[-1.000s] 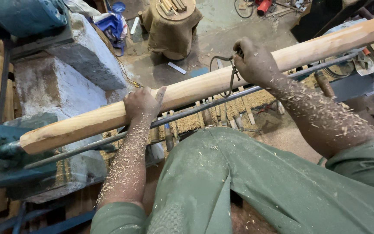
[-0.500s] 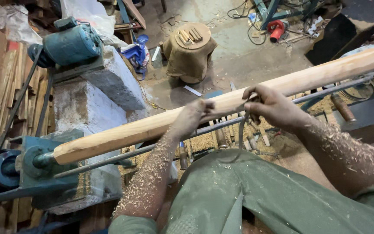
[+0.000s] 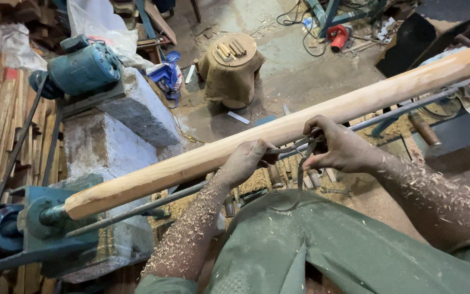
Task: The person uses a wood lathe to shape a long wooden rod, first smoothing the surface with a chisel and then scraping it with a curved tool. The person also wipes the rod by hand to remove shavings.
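Hands meet just below the middle of a long, pale, roughly rounded wooden pole [image 3: 202, 162] that runs aslant across the head view, from a blue-green metal lathe headstock [image 3: 25, 223] at the lower left to the upper right edge. The left hand [image 3: 244, 161] is curled closed, thumb up against the pole's underside, pinching one end of a thin grey metal calliper [image 3: 298, 169]. The right hand [image 3: 339, 146] grips the calliper's other end, fingers bent around it, knuckles touching the pole's lower edge. The calliper's curved leg hangs down in front of the green-clad lap [image 3: 322, 245]. Both forearms are speckled with pale wood shavings. A slim grey steel rail [image 3: 153, 204] lies just beneath the pole and parallel to it. Behind the headstock, a blue-green electric motor [image 3: 82, 68] sits on a grey concrete block [image 3: 131, 111]. Farther off on the dusty floor stands a round stump wrapped in brown sacking [image 3: 234, 73], with short wooden pieces on top. A red power tool [image 3: 338, 37] lies near the top edge.
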